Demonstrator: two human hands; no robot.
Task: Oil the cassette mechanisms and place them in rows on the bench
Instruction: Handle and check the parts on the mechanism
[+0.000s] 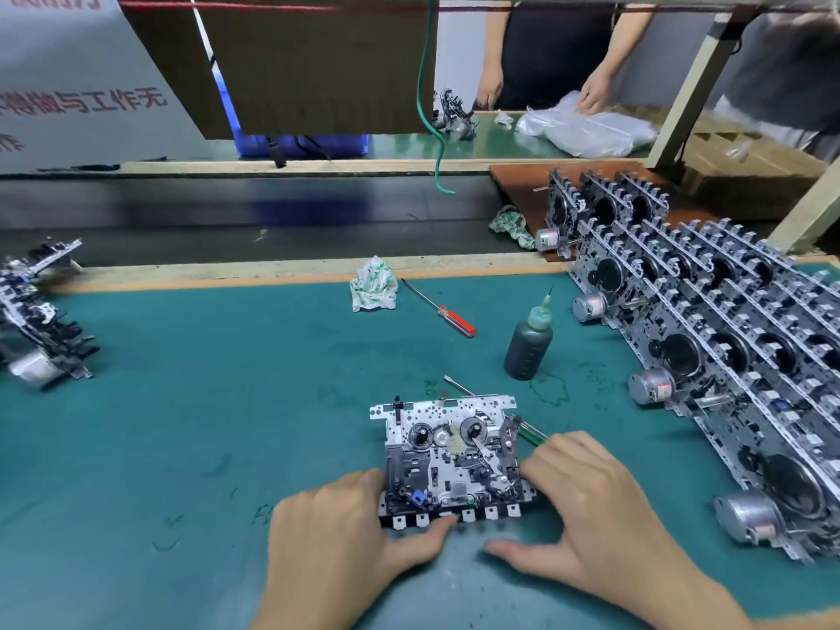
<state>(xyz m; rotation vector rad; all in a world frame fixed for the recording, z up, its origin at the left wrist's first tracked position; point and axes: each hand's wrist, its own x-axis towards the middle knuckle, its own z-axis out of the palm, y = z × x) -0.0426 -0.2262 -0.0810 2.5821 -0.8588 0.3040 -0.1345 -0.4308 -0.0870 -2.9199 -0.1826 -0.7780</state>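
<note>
Gripping one cassette mechanism (450,456) between them, two hands, left (336,529) and right (591,507).

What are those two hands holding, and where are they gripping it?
A cassette mechanism lying on the bench: left hand grips its left edge, right hand its right edge.

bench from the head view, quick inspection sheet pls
Surface: green mat, oil ring beside the bottle.
Job's things: one cassette mechanism flat in front; finished rows right; loose pile left; oil bottle upright.
Clutter: red screwdriver, green screwdriver, two rags.
Grips: left hand and right hand hold the mechanism's sides.
Cables: green cable hanging.
Surroundings: another person behind.
</note>
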